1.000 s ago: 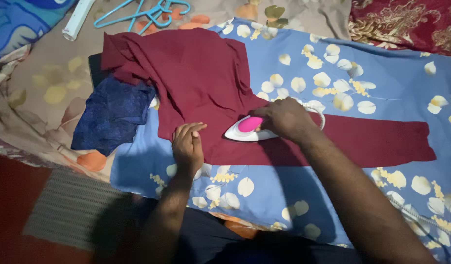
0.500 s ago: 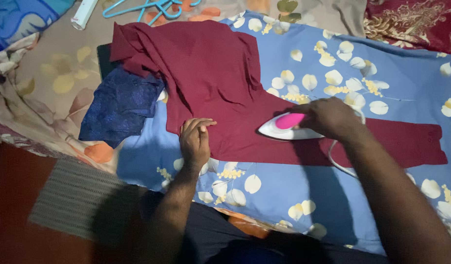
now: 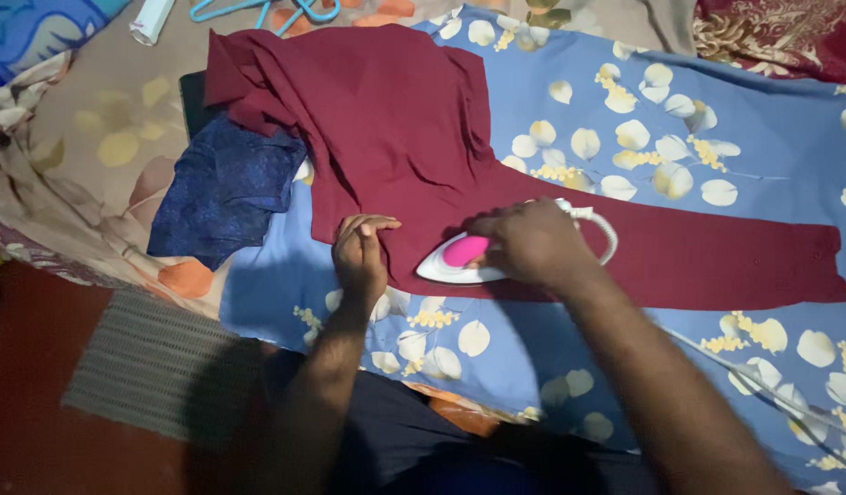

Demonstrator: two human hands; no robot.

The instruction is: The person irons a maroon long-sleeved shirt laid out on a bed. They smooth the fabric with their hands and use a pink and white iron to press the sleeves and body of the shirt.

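Observation:
A maroon garment lies spread on a blue sheet with pale leaf prints. My right hand grips the handle of a white and pink iron, which rests flat on the garment's lower edge with its tip pointing left. My left hand presses down on the cloth's hem just left of the iron's tip, fingers together. The iron's white cord loops out behind my right hand.
A dark blue cloth lies crumpled left of the maroon garment. Light blue hangers and a white tube lie at the top. A grey mat covers the red floor at lower left. A red patterned fabric sits top right.
The iron slid right along the garment half a second ago and has now come back left toward my left hand. My left hand stays on the hem.

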